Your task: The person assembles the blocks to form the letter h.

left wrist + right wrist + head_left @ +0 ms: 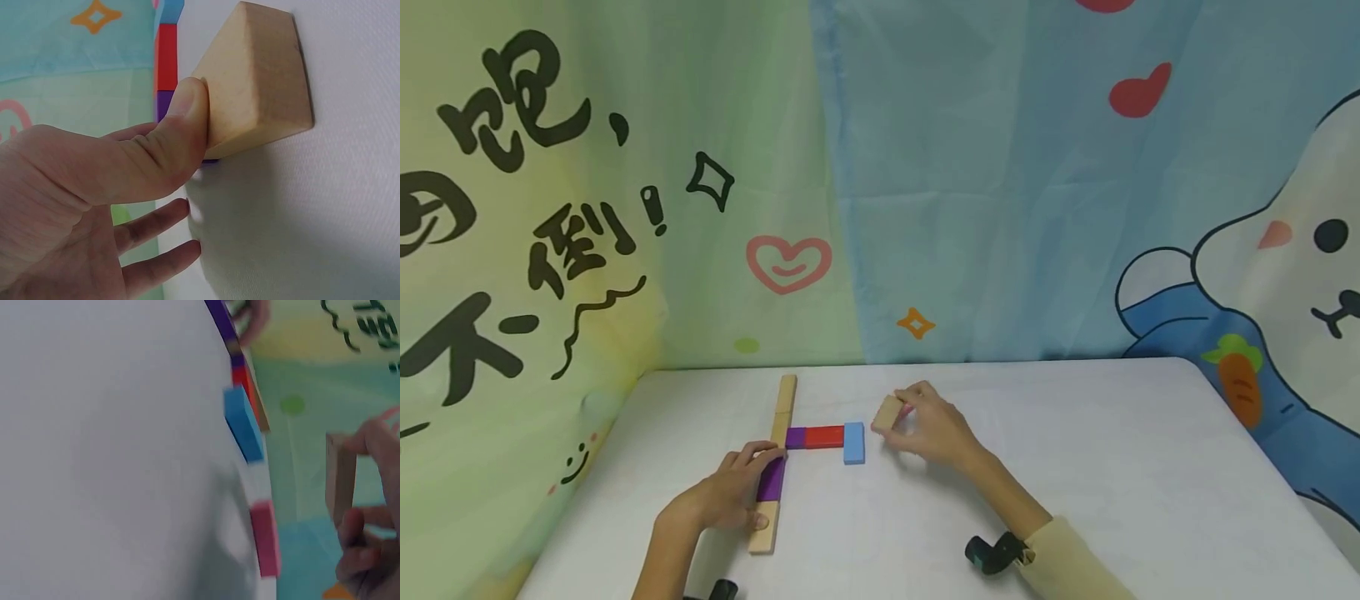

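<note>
My right hand pinches a plain wooden block between thumb and fingers, held off the table in the right wrist view. A pink block lies on the table near it, mostly hidden behind the hand in the head view. My left hand rests along a straight row, its thumb against the near wooden block and its fingertips by the long purple block. Further wooden blocks extend the row's far end. Branching right are a short purple block, a red block and a crosswise blue block.
A white cloth covers the table. Behind its far edge hangs a printed curtain with hearts and a cartoon animal. Dark wrist-worn devices sit low by the forearms.
</note>
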A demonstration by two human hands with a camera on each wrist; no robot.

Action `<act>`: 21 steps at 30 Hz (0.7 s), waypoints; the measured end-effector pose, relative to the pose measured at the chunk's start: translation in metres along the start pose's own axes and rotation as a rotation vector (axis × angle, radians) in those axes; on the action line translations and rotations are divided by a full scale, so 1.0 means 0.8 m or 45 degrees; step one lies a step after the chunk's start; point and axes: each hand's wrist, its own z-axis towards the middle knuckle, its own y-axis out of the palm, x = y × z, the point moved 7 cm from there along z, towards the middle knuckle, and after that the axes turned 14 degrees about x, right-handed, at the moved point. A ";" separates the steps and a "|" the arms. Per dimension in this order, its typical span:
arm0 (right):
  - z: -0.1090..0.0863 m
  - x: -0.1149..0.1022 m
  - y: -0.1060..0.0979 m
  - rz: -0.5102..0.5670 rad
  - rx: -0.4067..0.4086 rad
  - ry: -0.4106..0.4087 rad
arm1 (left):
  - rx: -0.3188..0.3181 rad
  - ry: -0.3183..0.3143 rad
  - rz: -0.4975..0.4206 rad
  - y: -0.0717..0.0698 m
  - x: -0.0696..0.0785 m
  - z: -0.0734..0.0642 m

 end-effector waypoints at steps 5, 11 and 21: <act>-0.039 -0.044 0.031 -0.033 -0.220 -0.360 | 0.002 0.013 0.003 -0.002 0.002 0.000; -0.053 -0.054 0.054 -0.059 -0.280 -0.461 | 0.001 0.007 -0.001 -0.001 0.001 0.000; -0.057 -0.052 0.065 -0.070 -0.342 -0.447 | 0.007 0.017 -0.001 0.000 0.002 0.001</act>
